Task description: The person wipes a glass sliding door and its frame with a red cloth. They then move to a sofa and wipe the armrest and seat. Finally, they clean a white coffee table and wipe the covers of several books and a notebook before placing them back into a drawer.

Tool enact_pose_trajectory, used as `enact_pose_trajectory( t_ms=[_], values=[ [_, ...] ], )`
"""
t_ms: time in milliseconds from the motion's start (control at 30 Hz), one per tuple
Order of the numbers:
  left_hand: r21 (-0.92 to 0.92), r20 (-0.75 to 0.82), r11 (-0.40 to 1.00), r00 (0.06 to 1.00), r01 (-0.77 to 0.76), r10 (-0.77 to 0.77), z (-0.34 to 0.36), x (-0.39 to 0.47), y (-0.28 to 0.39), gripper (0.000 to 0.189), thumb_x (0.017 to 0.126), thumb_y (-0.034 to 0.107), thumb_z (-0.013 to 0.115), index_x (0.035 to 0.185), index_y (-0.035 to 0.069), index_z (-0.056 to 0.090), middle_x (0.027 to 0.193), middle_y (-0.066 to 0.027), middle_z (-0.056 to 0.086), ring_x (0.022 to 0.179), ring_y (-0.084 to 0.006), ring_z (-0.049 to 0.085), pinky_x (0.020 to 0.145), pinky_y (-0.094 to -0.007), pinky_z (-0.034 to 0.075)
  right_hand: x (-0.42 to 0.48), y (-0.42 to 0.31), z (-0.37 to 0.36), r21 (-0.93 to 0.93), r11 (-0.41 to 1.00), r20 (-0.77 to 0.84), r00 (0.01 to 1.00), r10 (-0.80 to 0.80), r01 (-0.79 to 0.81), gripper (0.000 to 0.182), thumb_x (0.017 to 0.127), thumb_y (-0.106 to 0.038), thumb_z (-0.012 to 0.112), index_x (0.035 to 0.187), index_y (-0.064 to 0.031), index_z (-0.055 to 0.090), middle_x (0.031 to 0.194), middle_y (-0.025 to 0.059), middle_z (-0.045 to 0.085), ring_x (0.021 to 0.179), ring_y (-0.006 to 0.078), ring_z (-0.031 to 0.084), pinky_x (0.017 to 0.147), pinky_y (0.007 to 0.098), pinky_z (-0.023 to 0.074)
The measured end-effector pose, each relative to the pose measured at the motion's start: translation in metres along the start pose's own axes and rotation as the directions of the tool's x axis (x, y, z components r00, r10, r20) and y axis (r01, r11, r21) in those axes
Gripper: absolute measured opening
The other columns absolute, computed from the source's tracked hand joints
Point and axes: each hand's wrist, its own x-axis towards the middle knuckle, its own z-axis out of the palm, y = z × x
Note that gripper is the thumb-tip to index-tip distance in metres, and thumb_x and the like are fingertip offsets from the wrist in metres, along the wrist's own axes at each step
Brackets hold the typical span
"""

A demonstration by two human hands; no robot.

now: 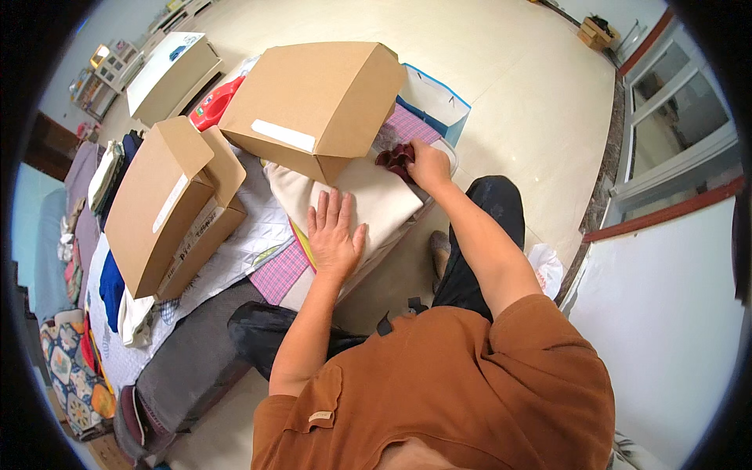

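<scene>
My left hand lies flat, fingers spread, on a folded cream cloth that rests on a bench-like surface before me. At the cloth's far right corner my right hand grips a dark maroon bunched fabric item. Just beyond both hands stands a large cardboard box with a white label strip. A second cardboard box, with open flaps and writing on its side, sits to the left on a white quilted cover. Pink checked fabric shows under the cream cloth.
A blue and white bag stands behind the large box at right. A red plastic item lies between the boxes. Folded clothes and a grey cushion are at left. A white plastic bag is on the floor by the wall.
</scene>
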Motion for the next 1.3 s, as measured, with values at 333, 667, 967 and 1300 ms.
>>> enact_pose_trajectory(
  t_ms=[333,667,967,1300],
  values=[
    [0.074,0.049,0.996,0.997,0.059,-0.063,-0.001,-0.002,0.005,0.071,0.090,0.042,0.064,0.154,0.015,0.051,0.165,-0.0112,0.041,0.155,-0.0344,0.031,0.127,-0.0544,0.020,0.027,-0.001,0.017,0.167,0.986,-0.075,0.997,0.014,-0.002,0.025,0.077,-0.014,0.076,0.098,-0.0095,0.063,0.091,0.0165,0.071,0.087,0.0430,0.068,0.075,0.0534,0.0532],
    [0.167,0.123,0.983,0.988,0.076,-0.097,-0.011,0.025,0.032,0.067,0.089,0.041,0.066,0.148,0.011,0.055,0.153,-0.0172,0.049,0.146,-0.0398,0.040,0.121,-0.0605,0.025,0.031,0.020,0.011,0.212,0.972,0.051,0.992,-0.112,0.098,0.031,0.074,-0.013,0.078,0.098,-0.0090,0.059,0.092,0.0173,0.070,0.084,0.0445,0.067,0.075,0.0554,0.0523],
    [0.311,-0.060,0.884,0.936,0.349,-0.348,0.053,0.077,0.109,0.081,0.088,0.048,0.069,0.154,0.007,0.047,0.154,-0.0273,0.042,0.146,-0.0423,0.035,0.123,-0.0620,0.021,0.034,0.034,0.004,0.303,0.945,0.161,0.970,-0.180,0.125,0.033,0.078,-0.017,0.076,0.104,-0.0088,0.057,0.090,0.0191,0.070,0.086,0.0453,0.068,0.077,0.0558,0.0522],
    [0.400,-0.127,0.808,0.899,0.434,-0.420,0.077,0.090,0.132,0.078,0.087,0.049,0.070,0.151,0.008,0.051,0.162,-0.0226,0.037,0.150,-0.0405,0.032,0.121,-0.0667,0.020,0.075,0.046,-0.002,0.256,0.962,0.452,0.868,-0.205,0.094,0.048,0.084,-0.027,0.078,0.124,-0.0080,0.061,0.101,0.0217,0.074,0.098,0.0457,0.070,0.085,0.0561,0.0537]
  ],
)
